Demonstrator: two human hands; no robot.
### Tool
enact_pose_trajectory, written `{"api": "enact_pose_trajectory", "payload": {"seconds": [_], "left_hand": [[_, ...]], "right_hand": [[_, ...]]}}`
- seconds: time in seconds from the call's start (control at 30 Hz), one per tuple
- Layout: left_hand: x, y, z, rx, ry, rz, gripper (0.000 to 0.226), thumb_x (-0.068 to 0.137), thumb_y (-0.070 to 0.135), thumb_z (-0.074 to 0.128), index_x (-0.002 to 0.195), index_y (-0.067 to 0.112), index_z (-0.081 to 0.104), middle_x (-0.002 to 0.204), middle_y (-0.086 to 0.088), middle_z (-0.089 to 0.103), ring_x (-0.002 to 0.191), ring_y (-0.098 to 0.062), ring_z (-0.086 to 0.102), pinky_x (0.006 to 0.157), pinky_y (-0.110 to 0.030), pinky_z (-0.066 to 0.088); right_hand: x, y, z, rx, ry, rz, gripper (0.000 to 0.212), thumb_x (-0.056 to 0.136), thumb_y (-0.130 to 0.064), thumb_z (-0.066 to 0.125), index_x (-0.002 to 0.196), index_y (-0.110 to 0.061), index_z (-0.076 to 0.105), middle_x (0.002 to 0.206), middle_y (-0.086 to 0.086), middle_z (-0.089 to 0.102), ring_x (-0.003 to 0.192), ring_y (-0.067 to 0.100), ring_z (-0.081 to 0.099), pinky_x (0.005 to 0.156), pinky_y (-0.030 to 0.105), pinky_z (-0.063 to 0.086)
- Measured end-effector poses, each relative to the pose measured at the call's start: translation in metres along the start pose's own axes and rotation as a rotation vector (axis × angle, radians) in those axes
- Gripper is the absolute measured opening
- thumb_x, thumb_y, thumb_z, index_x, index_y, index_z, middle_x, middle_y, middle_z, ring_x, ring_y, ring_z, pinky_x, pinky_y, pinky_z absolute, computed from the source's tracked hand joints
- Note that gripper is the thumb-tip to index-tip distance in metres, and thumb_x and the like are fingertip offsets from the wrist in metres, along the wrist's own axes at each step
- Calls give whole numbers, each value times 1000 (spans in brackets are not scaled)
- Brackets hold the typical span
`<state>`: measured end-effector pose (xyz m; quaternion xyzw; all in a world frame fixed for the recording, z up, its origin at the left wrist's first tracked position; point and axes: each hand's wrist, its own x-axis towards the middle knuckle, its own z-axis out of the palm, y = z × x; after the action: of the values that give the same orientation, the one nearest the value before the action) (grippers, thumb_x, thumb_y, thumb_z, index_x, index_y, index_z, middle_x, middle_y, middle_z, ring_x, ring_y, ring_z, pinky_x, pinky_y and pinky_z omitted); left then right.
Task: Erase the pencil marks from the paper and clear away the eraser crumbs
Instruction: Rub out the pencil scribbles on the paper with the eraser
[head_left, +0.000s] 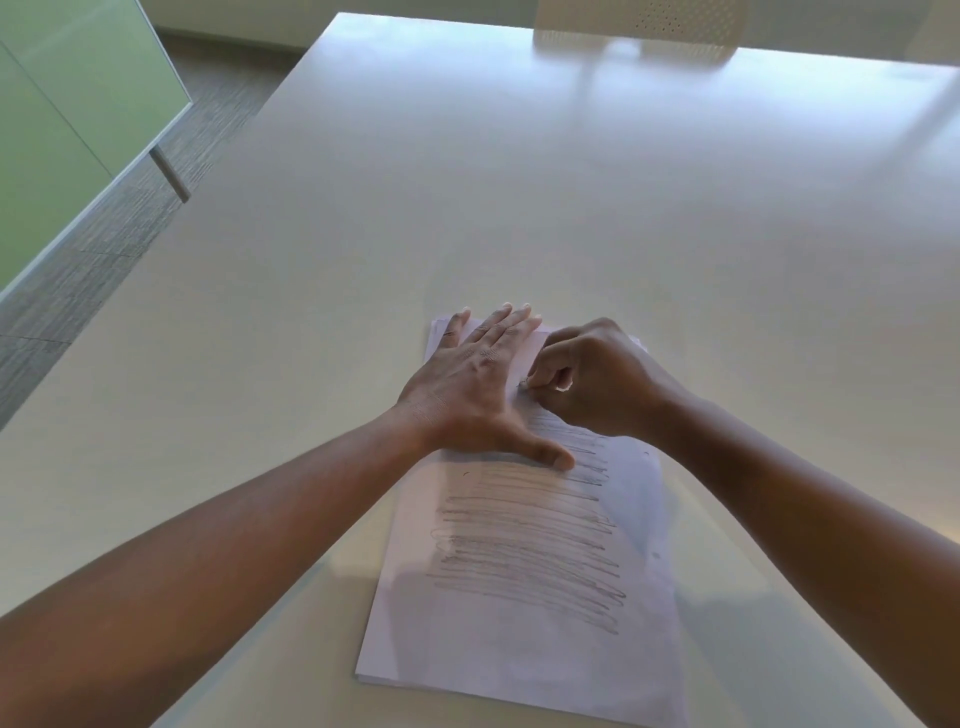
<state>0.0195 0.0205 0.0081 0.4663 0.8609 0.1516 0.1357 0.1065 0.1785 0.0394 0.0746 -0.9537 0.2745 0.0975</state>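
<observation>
So the white counter (519, 208) is carrying the paper (639, 519), lying near the front edge with rows of pencil marks (530, 551) scribbled across most of it. Left hand (478, 384) is pressing flat on the top of the sheet, fingers spread. Right hand (597, 379) is curling tight, pinching something tiny against the page, can't tell what.

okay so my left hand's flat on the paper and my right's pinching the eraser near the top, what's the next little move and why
Probably rub the eraser down into the nearest pencil lines. The right hand pinches it just above where the scribble begins, the strip beyond looks clean, and nearly all the lines below remain dark. The left hand lies flat on the paper, so it should hold.
</observation>
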Motion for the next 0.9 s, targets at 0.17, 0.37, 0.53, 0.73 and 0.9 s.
{"api": "enact_pose_trajectory", "payload": {"seconds": [0.17, 0.37, 0.53, 0.73, 0.9], "left_hand": [[-2, -3, -2, -99, 23, 0, 152, 43, 101, 58, 164, 21, 13, 173, 8, 6, 156, -1, -11, 128, -41, -11], [-2, -1, -4, -47, -12, 16, 151, 46, 99, 60, 165, 19, 14, 173, 6, 3, 154, 0, -15, 127, -38, -13], [-1, -3, -3, -31, -5, 2, 151, 47, 99, 62, 165, 19, 13, 173, 7, 3, 155, -1, -13, 128, -39, -10], [-1, -3, -3, -8, -20, 10, 152, 48, 99, 61, 165, 17, 11, 173, 6, 3, 156, -2, -12, 128, -40, -10], [0, -4, -2, -2, -28, -5, 153, 44, 106, 52, 165, 22, 9, 173, 9, -2, 155, -1, -16, 128, -41, -10]], "right_hand": [[5, 4, 5, -34, 97, 68, 9, 74, -3, 74, 67, -9, 76, 66, 2, 68, 56, 19, 61, 56, 29, 51], [1, -4, 8, -7, 58, 32, 13, 71, 2, 71, 66, -9, 75, 68, -1, 68, 56, 18, 60, 55, 23, 48], [10, 8, 7, -45, 154, 75, 11, 73, -1, 70, 66, -8, 75, 67, 4, 68, 55, 23, 61, 55, 35, 52], [5, -3, 8, 18, 25, -11, 11, 71, 3, 73, 69, -8, 76, 69, 1, 70, 58, 17, 61, 59, 35, 54], [10, 12, -5, -52, 81, 95, 7, 75, -6, 74, 71, -11, 76, 67, 1, 68, 59, 21, 61, 59, 38, 55]]}}
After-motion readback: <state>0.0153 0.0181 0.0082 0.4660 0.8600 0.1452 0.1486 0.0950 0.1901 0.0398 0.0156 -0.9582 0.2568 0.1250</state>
